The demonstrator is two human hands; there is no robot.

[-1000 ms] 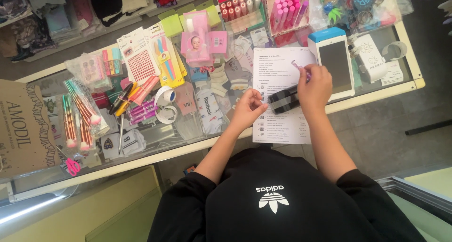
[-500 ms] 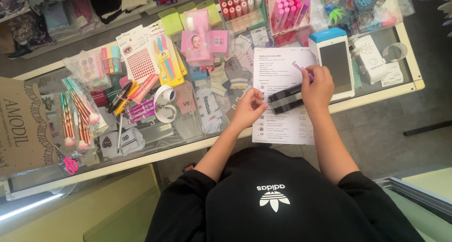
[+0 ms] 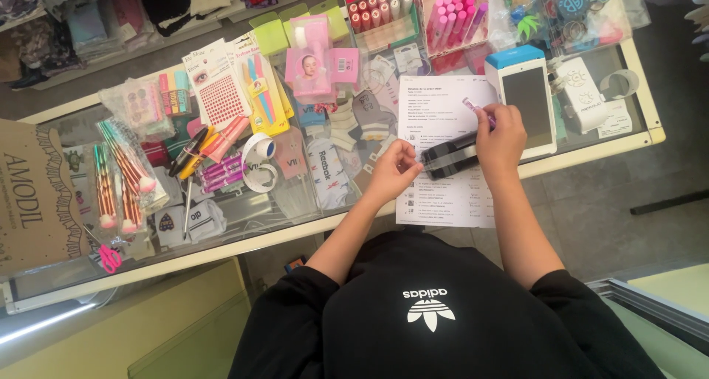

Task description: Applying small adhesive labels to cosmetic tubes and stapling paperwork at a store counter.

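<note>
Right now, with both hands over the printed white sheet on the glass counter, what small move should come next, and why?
Probably lower the purple pen to the printed white sheet. The right hand holds the pen raised above the page, tip not touching it. The left hand pinches the end of the flat black bar lying across the sheet, which seems to steady the paper for marking.

Black sweatshirt, sleeves pushed up to the elbows, white logo on chest

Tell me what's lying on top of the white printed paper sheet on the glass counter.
A black oblong object lies across the white printed paper sheet, with both hands on it. The right hand covers its far end.
</note>
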